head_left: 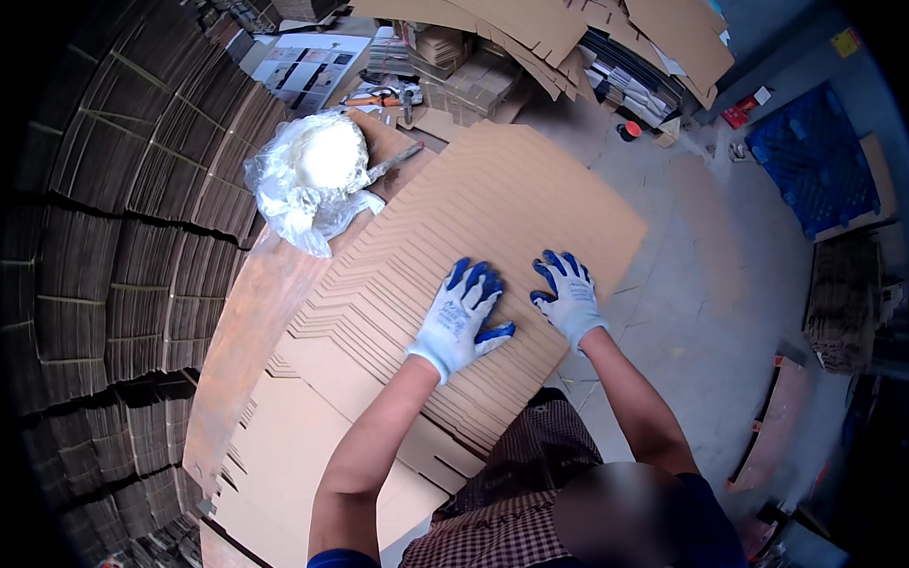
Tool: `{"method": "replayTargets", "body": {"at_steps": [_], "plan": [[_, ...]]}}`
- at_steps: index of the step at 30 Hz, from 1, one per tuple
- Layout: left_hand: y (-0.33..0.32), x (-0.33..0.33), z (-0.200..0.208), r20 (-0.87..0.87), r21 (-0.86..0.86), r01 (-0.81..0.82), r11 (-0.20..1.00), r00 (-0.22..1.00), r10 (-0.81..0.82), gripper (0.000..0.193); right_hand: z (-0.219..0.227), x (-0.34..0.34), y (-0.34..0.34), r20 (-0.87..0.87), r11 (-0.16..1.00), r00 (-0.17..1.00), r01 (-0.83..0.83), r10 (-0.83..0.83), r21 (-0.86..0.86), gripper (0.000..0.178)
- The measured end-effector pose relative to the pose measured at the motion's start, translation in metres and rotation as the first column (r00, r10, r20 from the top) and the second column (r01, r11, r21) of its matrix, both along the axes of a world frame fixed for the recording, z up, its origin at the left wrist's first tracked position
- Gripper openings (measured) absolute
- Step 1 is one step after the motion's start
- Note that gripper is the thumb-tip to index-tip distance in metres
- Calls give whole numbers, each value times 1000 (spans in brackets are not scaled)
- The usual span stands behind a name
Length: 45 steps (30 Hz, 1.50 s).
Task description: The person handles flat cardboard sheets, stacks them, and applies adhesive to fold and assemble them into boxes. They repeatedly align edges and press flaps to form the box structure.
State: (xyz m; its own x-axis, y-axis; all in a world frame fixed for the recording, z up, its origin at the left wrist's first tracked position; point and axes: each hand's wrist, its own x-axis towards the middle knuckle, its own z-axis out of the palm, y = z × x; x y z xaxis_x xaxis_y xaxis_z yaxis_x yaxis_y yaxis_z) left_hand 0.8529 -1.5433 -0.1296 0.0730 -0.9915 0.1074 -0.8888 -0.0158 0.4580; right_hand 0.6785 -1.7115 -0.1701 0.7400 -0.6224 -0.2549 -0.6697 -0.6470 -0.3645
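Two gloved hands — left hand [460, 319] | right hand [568, 296] — grips released, flat on one cardboard stack [456, 234]

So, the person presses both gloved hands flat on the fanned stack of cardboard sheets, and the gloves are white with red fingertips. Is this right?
Not quite. The head view shows the gloves are white with blue fingertips, not red. The rest holds: the left hand and the right hand both lie flat on the fanned stack of cardboard sheets.
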Motion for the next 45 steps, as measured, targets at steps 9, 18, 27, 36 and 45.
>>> {"method": "replayTargets", "body": {"at_steps": [9, 18, 27, 36, 45], "plan": [[-23, -9, -19, 79, 140, -37, 989, 997, 27, 92, 0, 7, 8, -22, 1000, 1000, 3, -3, 12, 57], [-21, -11, -19, 61, 132, -47, 990, 997, 39, 94, 1, 5, 9, 21, 1000, 1000, 16, -16, -16, 54], [-21, -9, -18, 69, 103, -58, 993, 996, 51, 90, 7, 6, 8, 16, 1000, 1000, 7, -7, -5, 52], [17, -7, 2, 101, 226, -44, 973, 995, 22, 87, 13, 18, 45, 4, 998, 999, -53, 54, -26, 64], [43, 0, 7, 103, 223, -87, 971, 993, 66, 87, 13, 31, 66, 2, 999, 999, -44, 44, -32, 54]]}}
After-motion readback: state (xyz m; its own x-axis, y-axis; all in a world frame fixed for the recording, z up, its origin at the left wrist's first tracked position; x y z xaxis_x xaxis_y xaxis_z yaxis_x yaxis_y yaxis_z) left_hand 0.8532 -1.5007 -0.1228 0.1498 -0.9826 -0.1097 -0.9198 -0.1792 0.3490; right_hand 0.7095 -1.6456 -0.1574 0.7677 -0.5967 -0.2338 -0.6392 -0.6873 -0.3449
